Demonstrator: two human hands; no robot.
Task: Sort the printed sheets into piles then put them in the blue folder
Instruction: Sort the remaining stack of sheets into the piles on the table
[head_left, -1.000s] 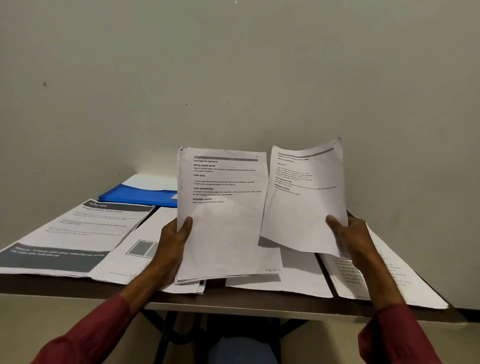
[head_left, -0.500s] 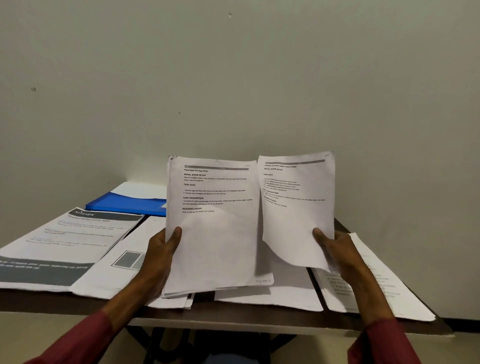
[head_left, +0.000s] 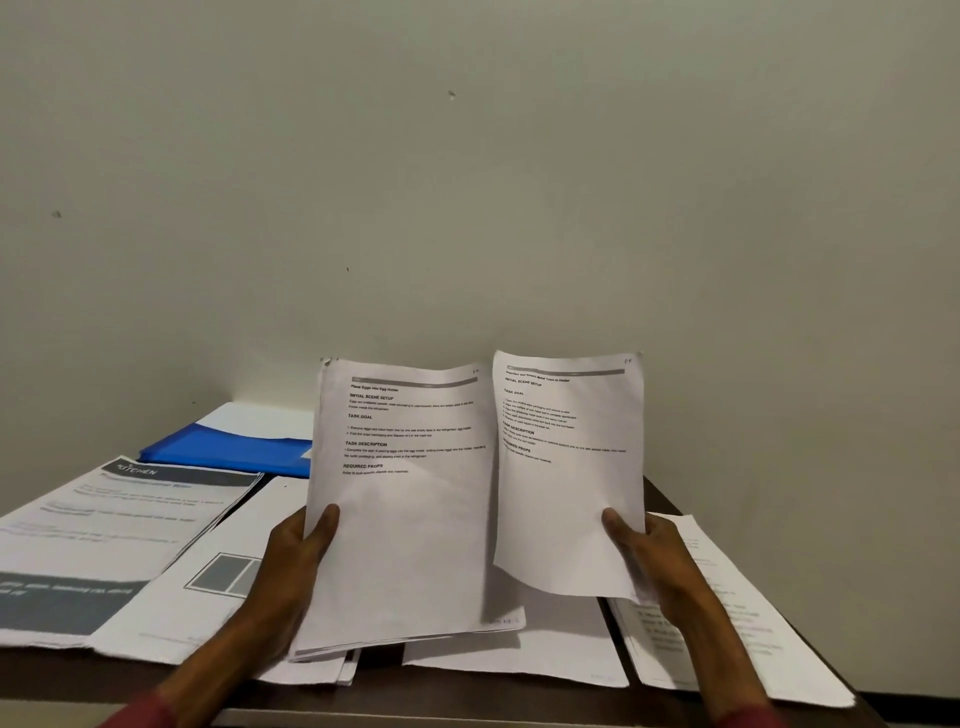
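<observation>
Stack of sheets (head_left: 405, 519) upright, print facing the camera, gripped by the left hand (head_left: 296, 561). Single sheet (head_left: 569, 493) upright just beside it at 3 o'clock, pinched by the right hand (head_left: 654, 556). Blue folder (head_left: 228, 447) flat at 10 o'clock. Kitchen pile (head_left: 104, 545) flat at 8 o'clock, plain pile (head_left: 550, 644) at 5.

The left hand (head_left: 296, 561) is gripping a stack of sheets (head_left: 410, 519), thumb on its front. The right hand (head_left: 649, 556) is pinching a single sheet (head_left: 571, 483) just beside the stack, above paper piles (head_left: 130, 545) and a blue folder (head_left: 228, 449).
</observation>
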